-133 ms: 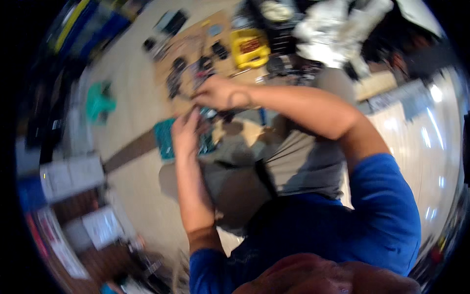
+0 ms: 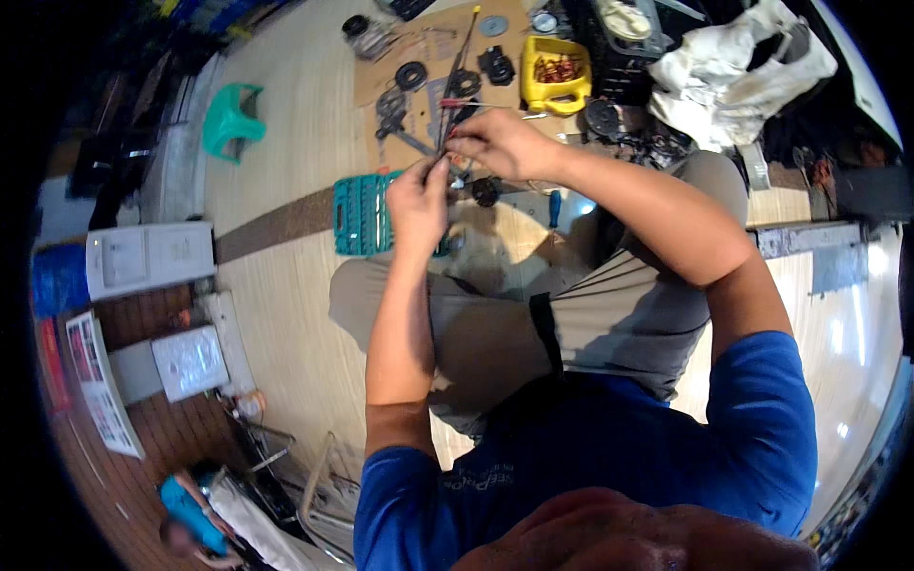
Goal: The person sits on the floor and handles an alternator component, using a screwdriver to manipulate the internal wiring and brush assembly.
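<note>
Pinching with fingertips closed, the left hand [image 2: 417, 207] and the right hand [image 2: 505, 145] seem to hold the near end of one thin dark rod [image 2: 468, 46], which extends far over the brown cardboard [image 2: 374, 84], with the teal tool case [image 2: 352, 217] near left and the yellow container [image 2: 536, 98] far right.

Near you, matt cloth trousers [image 2: 619, 328]; far, your smooth plastic yellow container [image 2: 545, 98]; far right, matt white cloth [image 2: 714, 76]; right, glossy floor [image 2: 840, 357].
</note>
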The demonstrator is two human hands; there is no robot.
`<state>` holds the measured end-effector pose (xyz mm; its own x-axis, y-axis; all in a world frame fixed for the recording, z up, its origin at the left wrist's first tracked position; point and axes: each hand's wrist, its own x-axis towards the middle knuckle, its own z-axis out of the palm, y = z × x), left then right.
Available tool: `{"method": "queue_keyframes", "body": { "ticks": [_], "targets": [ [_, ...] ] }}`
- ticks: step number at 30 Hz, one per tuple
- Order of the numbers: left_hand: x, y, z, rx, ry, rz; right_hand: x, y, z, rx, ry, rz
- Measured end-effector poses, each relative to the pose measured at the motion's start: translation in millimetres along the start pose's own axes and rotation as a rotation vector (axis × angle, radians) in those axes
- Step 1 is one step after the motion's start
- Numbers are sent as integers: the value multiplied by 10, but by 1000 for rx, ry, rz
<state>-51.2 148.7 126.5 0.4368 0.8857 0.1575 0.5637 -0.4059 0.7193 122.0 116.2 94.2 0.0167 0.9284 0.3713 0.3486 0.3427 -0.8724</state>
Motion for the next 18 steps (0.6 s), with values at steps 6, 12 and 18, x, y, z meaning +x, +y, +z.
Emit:
{"method": "queue_keyframes", "body": {
  "ticks": [6,12,18],
  "targets": [
    [-225,-240,571,414,246,383,-239,152,-56,-300,-159,35],
    [-211,-62,760,223,94,572,-218,207,-753,-482,-187,-12],
    [-246,-76,848,-226,167,83,-383,435,-598,-240,-236,73]
  ]
}}
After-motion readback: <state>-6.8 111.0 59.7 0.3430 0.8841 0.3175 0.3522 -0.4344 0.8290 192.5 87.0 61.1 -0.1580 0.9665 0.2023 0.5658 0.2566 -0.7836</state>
